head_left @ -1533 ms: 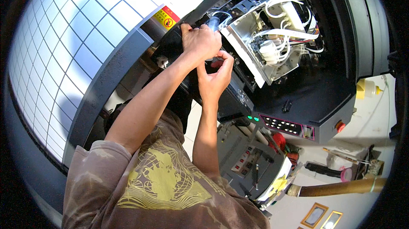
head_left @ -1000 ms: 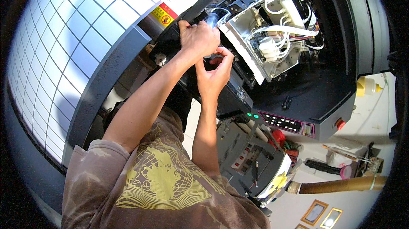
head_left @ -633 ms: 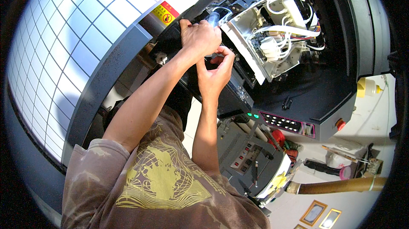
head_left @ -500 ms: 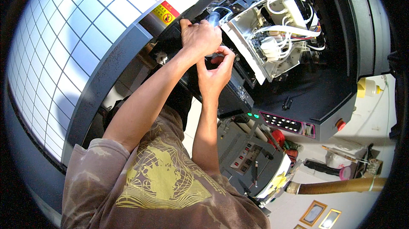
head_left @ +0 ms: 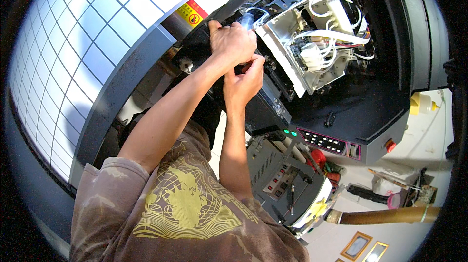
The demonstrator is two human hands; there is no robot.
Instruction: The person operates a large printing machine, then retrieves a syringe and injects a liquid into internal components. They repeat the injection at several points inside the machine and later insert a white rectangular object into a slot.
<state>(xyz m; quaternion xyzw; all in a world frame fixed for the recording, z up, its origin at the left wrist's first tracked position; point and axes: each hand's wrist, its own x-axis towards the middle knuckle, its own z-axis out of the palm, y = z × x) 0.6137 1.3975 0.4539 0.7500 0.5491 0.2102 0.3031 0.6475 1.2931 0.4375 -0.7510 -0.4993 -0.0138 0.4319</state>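
My left hand [head_left: 233, 43] is closed at the edge of an opened black machine, back of the hand up and fingertips curled out of sight. Right beside its knuckles a clear bluish cylinder [head_left: 247, 20] sticks up; whether the hand grips it I cannot tell. Just below, my right hand [head_left: 243, 84] is closed in a pinch, its fingertips partly hidden behind the left hand. What they hold, if anything, does not show. To the right of both hands is a white metal carriage [head_left: 278, 50] with white tubes and flat cables [head_left: 336, 35].
A bright white gridded bed [head_left: 97, 28] with a grey rim [head_left: 114, 79] fills the left. A warning label [head_left: 191, 13] sits near my left hand. On the right are a button panel [head_left: 327, 141] and red knob [head_left: 390, 145]. A grey switch box [head_left: 280, 179] stands below.
The fingers of my right hand have drawn together from an open ring into a pinch, nearer the left hand. My left hand stays in about the same place.
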